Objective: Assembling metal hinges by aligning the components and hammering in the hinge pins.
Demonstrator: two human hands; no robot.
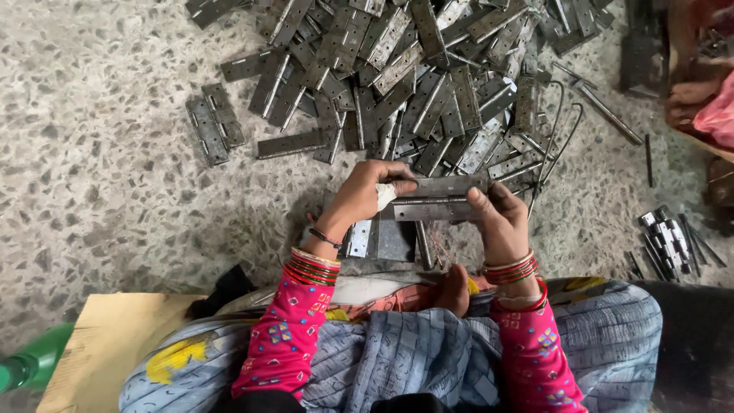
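Both my hands hold one grey metal hinge [437, 197] flat above my lap. My left hand [365, 195] grips its left end, a white wrap on one finger. My right hand [498, 222] grips its right end with the thumb on top. Under the hinge lie a few more hinge leaves [378, 239] on the floor by my knees. A big heap of the same metal hinges [413, 76] spreads over the speckled floor just beyond my hands.
Loose metal pins [604, 111] lie right of the heap. A small cluster of hinges [671, 237] sits at the right. A flat cardboard piece [107, 344] and a green object [30, 365] are at lower left. Another person's foot [692, 95] shows at upper right.
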